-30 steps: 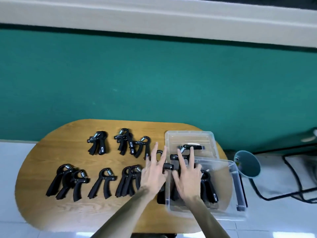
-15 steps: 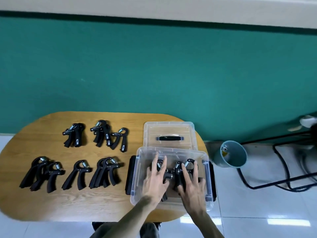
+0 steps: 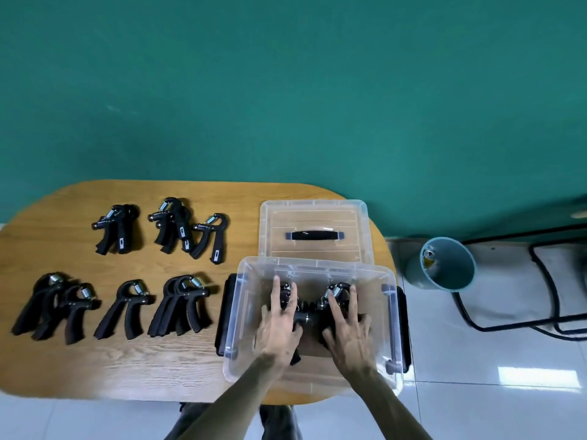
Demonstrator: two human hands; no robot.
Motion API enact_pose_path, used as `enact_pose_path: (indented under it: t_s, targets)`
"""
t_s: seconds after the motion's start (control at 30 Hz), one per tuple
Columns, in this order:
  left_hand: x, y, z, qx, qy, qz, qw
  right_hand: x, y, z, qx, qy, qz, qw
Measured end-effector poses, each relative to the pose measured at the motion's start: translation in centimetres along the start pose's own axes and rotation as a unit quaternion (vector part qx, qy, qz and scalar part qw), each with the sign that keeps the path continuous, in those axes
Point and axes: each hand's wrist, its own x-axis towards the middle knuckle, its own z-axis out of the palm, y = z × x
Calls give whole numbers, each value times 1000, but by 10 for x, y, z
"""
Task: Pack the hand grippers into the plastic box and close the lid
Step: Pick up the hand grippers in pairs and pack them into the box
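Both hands, left (image 3: 279, 325) and right (image 3: 347, 328), press 2 grippers (image 3: 313, 308) flat in the box (image 3: 235, 315), fingers straight and spread; seat them snug against the bottom.

Both forearms were bare from the bottom of the view up to the wrists, with no sleeve, watch or ring showing. The left hand (image 3: 279, 328) and right hand (image 3: 347, 331) wore no gloves. Below the forearms, the legs showed in dark trousers (image 3: 276, 422).
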Motion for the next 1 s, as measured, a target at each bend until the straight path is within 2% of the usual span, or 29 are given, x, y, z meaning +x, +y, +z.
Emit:
enact_pose_path:
  t_s: [0.07,0.2,0.33,0.57,0.8,1.0]
  targets:
    - [9,-3,5,1,-20,-13,1000,8,4,8,5,-9,-6,1000]
    - [19,-13,17,-18,-11,-2,1000,22,13,26,4,-32,-21,999]
    - [28,-24,31,-51,-15,17,998,28,16,39,13,-10,-24,1000]
    - [38,-22,43,-54,-21,-18,998,30,16,43,3,10,-22,1000]
    - [42,-29,44,-83,10,-1,997,29,16,42,-13,1,-31,999]
    - [51,-32,46,-48,20,-4,999,30,17,44,-7,-4,-39,999]
